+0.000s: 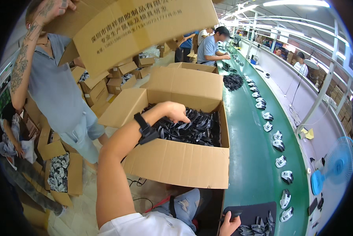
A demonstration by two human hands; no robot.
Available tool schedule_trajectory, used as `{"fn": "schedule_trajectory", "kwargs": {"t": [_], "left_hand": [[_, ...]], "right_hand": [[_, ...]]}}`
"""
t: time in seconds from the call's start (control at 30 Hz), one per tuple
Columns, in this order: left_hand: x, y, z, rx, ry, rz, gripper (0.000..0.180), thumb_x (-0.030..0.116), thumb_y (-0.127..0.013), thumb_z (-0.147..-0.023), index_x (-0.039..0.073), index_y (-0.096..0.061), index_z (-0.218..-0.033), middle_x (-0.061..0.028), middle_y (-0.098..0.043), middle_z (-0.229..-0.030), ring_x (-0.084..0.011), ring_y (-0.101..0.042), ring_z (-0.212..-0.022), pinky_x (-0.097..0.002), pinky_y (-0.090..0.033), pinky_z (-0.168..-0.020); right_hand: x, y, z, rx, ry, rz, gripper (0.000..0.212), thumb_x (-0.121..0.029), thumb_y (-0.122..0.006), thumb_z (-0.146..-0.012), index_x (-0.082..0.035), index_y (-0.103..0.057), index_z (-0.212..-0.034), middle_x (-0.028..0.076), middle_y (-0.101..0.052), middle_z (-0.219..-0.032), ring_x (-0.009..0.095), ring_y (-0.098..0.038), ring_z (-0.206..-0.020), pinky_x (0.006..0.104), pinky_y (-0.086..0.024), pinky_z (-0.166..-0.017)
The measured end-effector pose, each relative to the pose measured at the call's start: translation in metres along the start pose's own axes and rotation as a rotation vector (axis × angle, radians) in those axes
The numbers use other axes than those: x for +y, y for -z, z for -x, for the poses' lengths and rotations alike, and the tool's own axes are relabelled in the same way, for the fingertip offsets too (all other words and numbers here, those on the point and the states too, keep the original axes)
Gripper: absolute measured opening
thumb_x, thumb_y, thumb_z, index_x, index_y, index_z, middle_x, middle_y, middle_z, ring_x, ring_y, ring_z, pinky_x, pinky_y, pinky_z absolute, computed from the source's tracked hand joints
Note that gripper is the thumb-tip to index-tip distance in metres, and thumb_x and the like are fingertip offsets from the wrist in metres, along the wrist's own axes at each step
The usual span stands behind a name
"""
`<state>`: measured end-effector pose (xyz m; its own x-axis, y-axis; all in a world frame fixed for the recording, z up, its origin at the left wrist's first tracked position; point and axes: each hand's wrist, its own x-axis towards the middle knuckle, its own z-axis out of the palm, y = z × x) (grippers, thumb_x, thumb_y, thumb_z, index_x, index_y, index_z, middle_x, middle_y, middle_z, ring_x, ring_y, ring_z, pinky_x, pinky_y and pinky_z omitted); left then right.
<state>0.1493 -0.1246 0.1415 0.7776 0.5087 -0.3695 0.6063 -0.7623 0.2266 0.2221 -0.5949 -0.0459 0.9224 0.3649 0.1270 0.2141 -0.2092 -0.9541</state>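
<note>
My left hand (174, 111), with a black band on its wrist, reaches over an open cardboard box (176, 159). Curved black plastic parts (198, 128) fill the box in a loose heap. The fingers of this hand are curled down at the heap; what they hold, if anything, is hidden. At the lower edge, my right hand (229, 225) pinches a dark plastic part (234, 212) between thumb and fingers. It is over a dark mat (253, 209), where several similar black parts (259, 227) lie in a pile.
Along the green conveyor belt (245, 157) runs a row of black-and-white mouse-shaped shells (278, 145). A blue fan (335, 165) stands at the right. On the left, another person (60, 82) holds up a large cardboard box (145, 33). More filled cartons (58, 173) stand on the floor.
</note>
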Motion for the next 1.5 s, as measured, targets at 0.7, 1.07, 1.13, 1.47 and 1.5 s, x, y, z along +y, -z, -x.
{"fn": "schedule_trajectory", "kwargs": {"t": [0.7,1.07,1.13,1.47,1.5], "left_hand": [[0.037,-0.108,0.079,0.436,-0.258,0.476,0.036,0.030,-0.064,-0.083,-0.001,-0.066,-0.101,-0.0155,-0.070,-0.088,-0.0254,-0.068,-0.081,-0.0344,-0.053,-0.075],[0.050,-0.177,0.076,0.831,-0.340,0.430,0.033,0.022,-0.062,-0.085,-0.003,-0.061,-0.106,-0.0175,-0.064,-0.104,-0.0320,-0.061,-0.097,-0.0378,-0.047,-0.087],[0.056,-0.177,0.077,0.793,-0.370,0.526,0.031,0.021,-0.062,-0.084,-0.002,-0.061,-0.106,-0.0177,-0.064,-0.104,-0.0332,-0.061,-0.097,-0.0375,-0.048,-0.086],[0.118,-0.177,0.048,0.593,-0.537,0.540,0.025,0.017,-0.061,-0.083,-0.001,-0.062,-0.100,-0.0181,-0.065,-0.102,-0.0332,-0.061,-0.098,-0.0384,-0.047,-0.087],[0.132,-0.174,0.047,0.600,-0.556,0.552,0.023,0.015,-0.061,-0.083,-0.001,-0.063,-0.100,-0.0177,-0.065,-0.101,-0.0327,-0.061,-0.098,-0.0384,-0.047,-0.086]], "right_hand": [[0.032,-0.005,0.007,0.060,0.030,-0.101,0.016,-0.009,-0.061,-0.084,0.007,-0.060,-0.079,0.007,-0.064,-0.065,0.012,-0.062,-0.059,0.0259,-0.048,-0.056],[0.038,-0.003,0.009,0.069,0.049,-0.052,0.014,-0.008,-0.062,-0.083,0.005,-0.061,-0.080,0.008,-0.065,-0.065,0.013,-0.062,-0.058,0.0271,-0.047,-0.056],[0.034,-0.004,0.009,0.062,0.059,-0.027,0.013,-0.008,-0.062,-0.083,0.005,-0.061,-0.080,0.008,-0.065,-0.065,0.013,-0.062,-0.058,0.0273,-0.047,-0.056],[0.021,-0.002,0.011,0.098,0.123,0.111,0.012,-0.011,-0.064,-0.080,-0.001,-0.063,-0.086,0.008,-0.059,-0.064,0.012,-0.053,-0.053,0.0276,-0.044,-0.052],[0.025,-0.004,0.008,0.142,0.175,0.042,0.014,-0.013,-0.065,-0.079,-0.001,-0.063,-0.086,0.008,-0.059,-0.063,0.012,-0.052,-0.052,0.0283,-0.043,-0.052]]}}
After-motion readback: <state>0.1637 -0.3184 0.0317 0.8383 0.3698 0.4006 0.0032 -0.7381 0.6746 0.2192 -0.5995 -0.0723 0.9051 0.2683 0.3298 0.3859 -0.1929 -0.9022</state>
